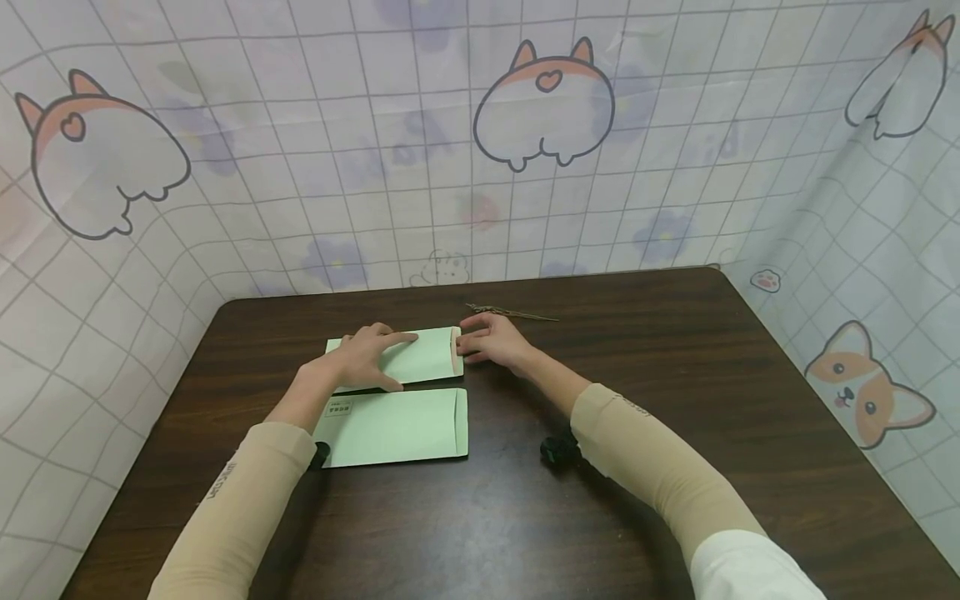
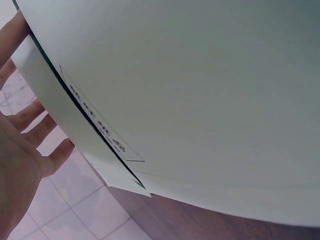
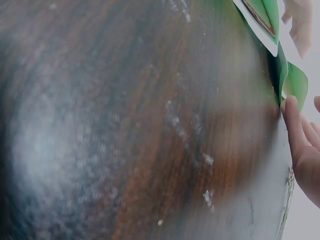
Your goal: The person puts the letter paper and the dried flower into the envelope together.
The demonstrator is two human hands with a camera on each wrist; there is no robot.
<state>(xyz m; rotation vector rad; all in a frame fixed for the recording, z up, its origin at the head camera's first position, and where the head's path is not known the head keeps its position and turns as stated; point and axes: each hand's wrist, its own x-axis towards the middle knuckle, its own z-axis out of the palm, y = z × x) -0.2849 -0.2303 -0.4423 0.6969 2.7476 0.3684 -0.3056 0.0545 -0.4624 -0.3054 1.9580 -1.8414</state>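
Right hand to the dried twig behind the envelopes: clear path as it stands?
Probably yes. The right hand rests at the far envelope flap end, and the twig lies just beyond its fingers on the bare table, with nothing between them.

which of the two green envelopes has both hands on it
The far envelope: the left hand rests flat on it, the right hand touches its flap end. The near envelope lies untouched.

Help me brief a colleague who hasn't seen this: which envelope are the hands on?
On the dark wooden table lie two pale green envelopes, one behind the other. It is the far envelope, with the left hand flat on it and the right hand at its flap end; the near envelope lies untouched.
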